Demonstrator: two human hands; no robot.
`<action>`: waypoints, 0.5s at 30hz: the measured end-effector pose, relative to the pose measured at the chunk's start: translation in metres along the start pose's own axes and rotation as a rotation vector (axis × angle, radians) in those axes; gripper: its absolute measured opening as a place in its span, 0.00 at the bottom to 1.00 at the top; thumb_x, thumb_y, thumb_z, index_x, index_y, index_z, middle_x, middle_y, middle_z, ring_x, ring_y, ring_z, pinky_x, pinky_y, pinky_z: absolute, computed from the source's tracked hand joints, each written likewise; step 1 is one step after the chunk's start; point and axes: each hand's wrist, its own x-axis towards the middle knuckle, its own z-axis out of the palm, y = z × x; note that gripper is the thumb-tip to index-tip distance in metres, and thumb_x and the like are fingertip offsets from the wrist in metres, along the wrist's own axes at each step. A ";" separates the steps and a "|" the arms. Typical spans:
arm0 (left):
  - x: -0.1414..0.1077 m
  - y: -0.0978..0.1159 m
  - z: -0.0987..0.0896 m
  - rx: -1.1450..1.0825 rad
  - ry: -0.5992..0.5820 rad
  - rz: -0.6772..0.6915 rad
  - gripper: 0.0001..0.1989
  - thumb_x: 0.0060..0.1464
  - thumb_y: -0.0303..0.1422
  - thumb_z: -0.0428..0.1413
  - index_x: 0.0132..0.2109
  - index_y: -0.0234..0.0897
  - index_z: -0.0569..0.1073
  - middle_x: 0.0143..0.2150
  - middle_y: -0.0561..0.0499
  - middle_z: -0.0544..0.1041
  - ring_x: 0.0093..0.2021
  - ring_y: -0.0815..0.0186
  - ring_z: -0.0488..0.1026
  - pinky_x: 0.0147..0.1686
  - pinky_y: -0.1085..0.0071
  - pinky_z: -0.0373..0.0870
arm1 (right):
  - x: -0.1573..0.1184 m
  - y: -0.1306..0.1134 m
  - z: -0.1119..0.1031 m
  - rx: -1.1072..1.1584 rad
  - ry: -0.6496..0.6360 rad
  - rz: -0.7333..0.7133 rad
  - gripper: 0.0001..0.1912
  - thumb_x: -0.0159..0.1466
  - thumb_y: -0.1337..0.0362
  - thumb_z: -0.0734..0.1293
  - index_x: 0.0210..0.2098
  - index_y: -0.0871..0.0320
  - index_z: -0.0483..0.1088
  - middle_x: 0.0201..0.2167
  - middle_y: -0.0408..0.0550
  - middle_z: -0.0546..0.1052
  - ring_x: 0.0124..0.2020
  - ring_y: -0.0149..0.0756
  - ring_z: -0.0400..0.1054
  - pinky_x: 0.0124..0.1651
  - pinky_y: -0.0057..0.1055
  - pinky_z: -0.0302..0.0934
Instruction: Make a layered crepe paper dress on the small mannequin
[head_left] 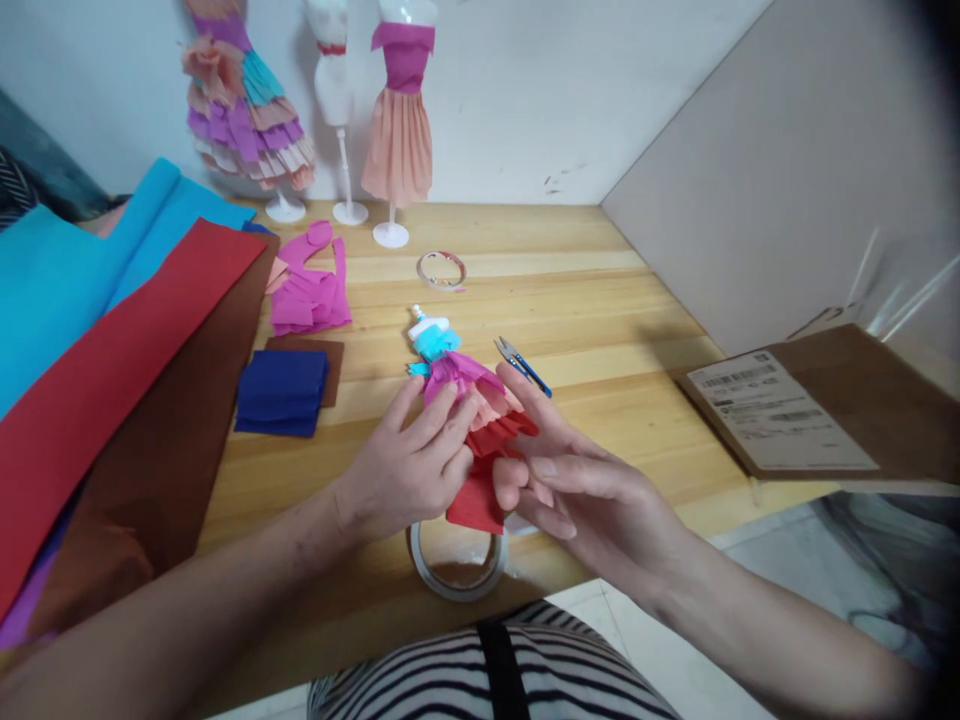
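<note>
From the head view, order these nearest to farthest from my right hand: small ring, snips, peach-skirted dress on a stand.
From your right hand:
1. Snips: just beyond it.
2. Small ring: farther back, to the left.
3. Peach-skirted dress: farthest, by the wall.

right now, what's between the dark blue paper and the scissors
In the head view, the small paper dress lies there, with the left hand partly over it.

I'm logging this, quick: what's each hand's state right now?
Left hand: lying over the paper dress; how firm its grip is cannot be told.
Right hand: partly curled at the red ruffle; whether it pinches cannot be told.
</note>
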 end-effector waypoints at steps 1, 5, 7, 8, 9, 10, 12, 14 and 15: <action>0.000 0.000 0.000 -0.005 0.004 0.003 0.08 0.57 0.25 0.50 0.35 0.33 0.75 0.51 0.41 0.78 0.53 0.53 0.73 0.55 0.50 0.68 | 0.000 0.000 0.000 -0.003 -0.002 -0.001 0.47 0.52 0.69 0.67 0.67 0.44 0.46 0.22 0.41 0.75 0.16 0.23 0.56 0.19 0.24 0.36; 0.000 0.000 0.002 -0.054 0.011 -0.011 0.09 0.57 0.24 0.50 0.32 0.32 0.72 0.50 0.39 0.78 0.53 0.53 0.73 0.55 0.50 0.68 | 0.001 0.001 -0.002 -0.020 -0.003 0.007 0.47 0.54 0.67 0.67 0.68 0.45 0.43 0.23 0.43 0.77 0.15 0.22 0.54 0.20 0.24 0.37; -0.001 0.000 0.003 -0.089 0.000 -0.038 0.09 0.57 0.24 0.50 0.30 0.32 0.71 0.49 0.39 0.78 0.53 0.53 0.74 0.56 0.51 0.68 | 0.002 0.002 -0.003 -0.039 0.006 0.020 0.49 0.53 0.66 0.68 0.68 0.45 0.41 0.25 0.45 0.79 0.15 0.22 0.54 0.20 0.24 0.37; -0.001 0.000 0.003 -0.106 -0.011 -0.051 0.09 0.57 0.25 0.50 0.30 0.32 0.71 0.49 0.39 0.79 0.53 0.54 0.74 0.56 0.52 0.68 | 0.002 0.002 -0.002 -0.048 0.012 0.024 0.50 0.53 0.66 0.68 0.68 0.46 0.40 0.26 0.45 0.79 0.15 0.22 0.54 0.20 0.23 0.38; -0.001 0.000 0.004 -0.119 -0.021 -0.060 0.09 0.57 0.25 0.50 0.30 0.32 0.71 0.48 0.39 0.79 0.52 0.54 0.74 0.57 0.53 0.67 | 0.002 0.003 -0.002 -0.054 0.014 0.024 0.50 0.53 0.66 0.68 0.68 0.46 0.39 0.26 0.45 0.79 0.15 0.22 0.54 0.20 0.23 0.39; -0.001 0.000 0.004 -0.129 -0.028 -0.064 0.08 0.57 0.25 0.50 0.30 0.31 0.72 0.47 0.38 0.79 0.52 0.54 0.74 0.57 0.54 0.67 | 0.002 0.003 -0.001 -0.059 0.013 0.022 0.51 0.53 0.66 0.68 0.69 0.47 0.38 0.26 0.44 0.79 0.15 0.22 0.54 0.20 0.22 0.40; -0.001 0.000 0.004 -0.145 -0.035 -0.072 0.08 0.56 0.25 0.50 0.31 0.31 0.72 0.47 0.37 0.79 0.52 0.53 0.74 0.58 0.54 0.67 | 0.001 0.002 -0.001 -0.069 0.008 0.020 0.50 0.54 0.66 0.68 0.69 0.48 0.38 0.26 0.44 0.79 0.15 0.22 0.54 0.20 0.21 0.42; 0.000 0.000 0.004 -0.164 -0.046 -0.082 0.08 0.56 0.25 0.50 0.32 0.31 0.73 0.49 0.38 0.78 0.53 0.52 0.73 0.58 0.52 0.66 | -0.002 0.002 -0.003 -0.096 0.003 0.018 0.49 0.55 0.64 0.68 0.69 0.47 0.38 0.27 0.44 0.79 0.16 0.23 0.58 0.19 0.21 0.45; 0.000 0.000 0.003 -0.174 -0.057 -0.089 0.08 0.55 0.26 0.50 0.32 0.31 0.73 0.50 0.38 0.78 0.54 0.52 0.72 0.58 0.51 0.65 | -0.004 0.003 -0.006 -0.130 0.002 0.007 0.48 0.56 0.64 0.69 0.68 0.46 0.40 0.29 0.45 0.79 0.18 0.25 0.62 0.18 0.21 0.46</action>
